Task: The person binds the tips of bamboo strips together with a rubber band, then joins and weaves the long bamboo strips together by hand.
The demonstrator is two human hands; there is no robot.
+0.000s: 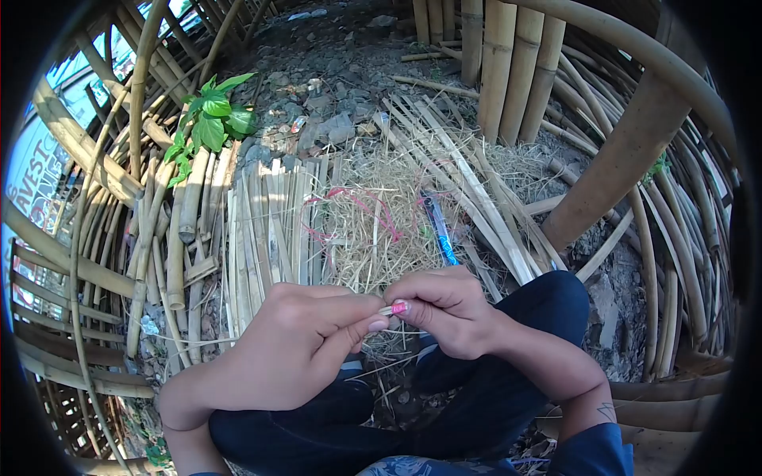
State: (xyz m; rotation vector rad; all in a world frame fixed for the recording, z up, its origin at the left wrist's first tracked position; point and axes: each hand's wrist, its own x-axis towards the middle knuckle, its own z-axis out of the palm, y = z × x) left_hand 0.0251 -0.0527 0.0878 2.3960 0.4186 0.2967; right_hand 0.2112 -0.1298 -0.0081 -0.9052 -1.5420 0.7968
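Observation:
In front of my lap, my left hand (317, 337) and my right hand (447, 311) meet, both closed in a pinch. Between the fingertips is the short visible end of a thin pale bamboo strip (386, 311). Pink string (399, 307) is wrapped round that end, right under my right thumb and forefinger. My left thumb and forefinger grip the strip just left of the wrapping. The palms hide most of whatever else lies in the hands. A thin pale strand (208, 341) sticks out to the left behind my left hand.
Split bamboo slats (262, 214) lie left of a heap of shavings (369, 210), with loose pink string (361, 198) on it. A blue and black packet or tool (440, 230) lies right of that. More slats (468, 182) lean diagonally. A thick bamboo pole (611, 151) slants at right.

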